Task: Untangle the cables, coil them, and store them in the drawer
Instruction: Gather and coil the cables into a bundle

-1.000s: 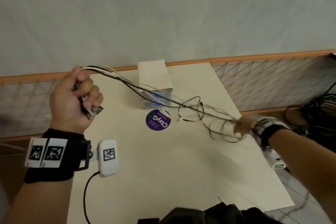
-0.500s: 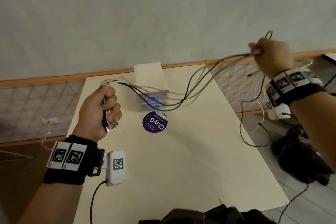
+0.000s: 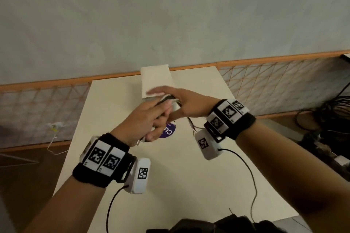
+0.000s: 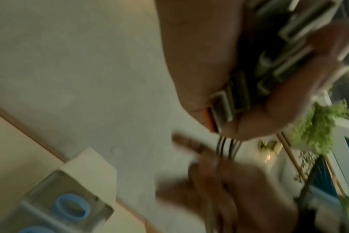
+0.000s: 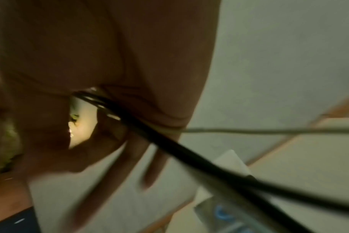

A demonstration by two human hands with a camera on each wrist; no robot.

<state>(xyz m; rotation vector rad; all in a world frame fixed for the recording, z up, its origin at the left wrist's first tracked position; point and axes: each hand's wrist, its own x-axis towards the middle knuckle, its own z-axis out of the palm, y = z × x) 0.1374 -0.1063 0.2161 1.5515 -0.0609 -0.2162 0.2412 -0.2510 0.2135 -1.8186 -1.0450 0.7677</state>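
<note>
Over the middle of the table my left hand (image 3: 151, 119) grips a bunch of cable plugs (image 4: 249, 82) in its curled fingers. The black and white cables (image 3: 169, 99) run from that fist straight to my right hand (image 3: 176, 103). There they pass between thumb and forefinger and across the palm (image 5: 189, 157), while the right fingers (image 3: 154, 91) reach out straight over the left hand. Slack cable (image 3: 191, 125) hangs under the right wrist. The small drawer box (image 3: 155, 77), cream on top with a clear front, stands just behind both hands.
A purple round sticker (image 3: 168, 132) lies on the cream table (image 3: 189, 185) under the hands. A black bag (image 3: 208, 226) sits at the near edge. More dark cables (image 3: 333, 108) lie on the floor to the right. An orange-railed mesh fence (image 3: 274, 81) backs the table.
My right hand swung from high on the right down and left to meet the left hand, bringing the cables in. The left hand moved right, toward the drawer box.
</note>
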